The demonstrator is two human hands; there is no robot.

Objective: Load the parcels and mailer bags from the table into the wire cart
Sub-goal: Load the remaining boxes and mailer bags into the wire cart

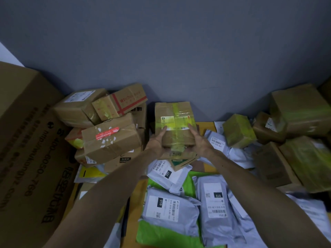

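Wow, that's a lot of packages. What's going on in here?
A person is working through a pile of post on a table. The left hand and right hand grip one cardboard box bound in yellowish tape, holding it by its two sides above the heap. Brown boxes are stacked to the left, and grey mailer bags lie in front. No cart is in view.

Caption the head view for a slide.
Left hand and right hand hold a yellow-taped brown cardboard box near grey mailer bags.
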